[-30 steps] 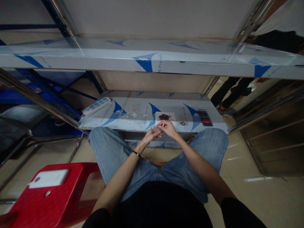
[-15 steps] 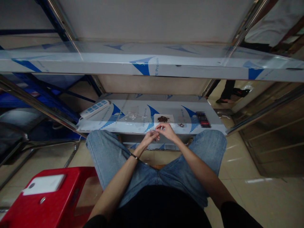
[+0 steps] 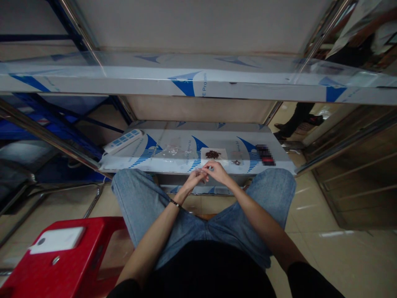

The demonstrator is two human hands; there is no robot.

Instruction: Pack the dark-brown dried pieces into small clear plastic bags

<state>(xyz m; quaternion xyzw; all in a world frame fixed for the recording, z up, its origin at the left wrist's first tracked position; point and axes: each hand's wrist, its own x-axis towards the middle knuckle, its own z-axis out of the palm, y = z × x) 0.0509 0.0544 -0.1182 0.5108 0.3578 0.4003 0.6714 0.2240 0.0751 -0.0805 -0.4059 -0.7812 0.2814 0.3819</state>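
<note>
Currently, on my one feed, the head view, I take the white sheet (image 3: 222, 156) as my landmark. It lies flat on the film-covered surface (image 3: 164, 129), with a small heap of dark pieces (image 3: 213, 155) on it.

Just in front of the sheet, toward the wearer and a little to its left, I have both hands together near the surface's front edge. The left hand (image 3: 196, 179) has its grip closed on a small clear piece (image 3: 199, 170), which looks like plastic, though it is too small for me to be sure. The right hand (image 3: 219, 172) meets it there, its grip drawn in to a pinch at the thumb and forefinger; I can't make out whether anything sits between those fingertips. A dark beaded bracelet (image 3: 175, 203) circles the left wrist.

Left of the sheet I see crumpled clear plastic (image 3: 172, 151), and farther left a white power strip (image 3: 124, 140) with blue sockets. Right of the sheet lies a small cluster of shiny bits (image 3: 236, 162), then a dark and red item (image 3: 266, 155), pixelated on my screen.

Well to the sheet's left and nearer the wearer stands a red stool (image 3: 68, 269) carrying a white device (image 3: 57, 240). Far right, beyond the sheet, I catch another person's dark-trousered leg (image 3: 298, 118).
</note>
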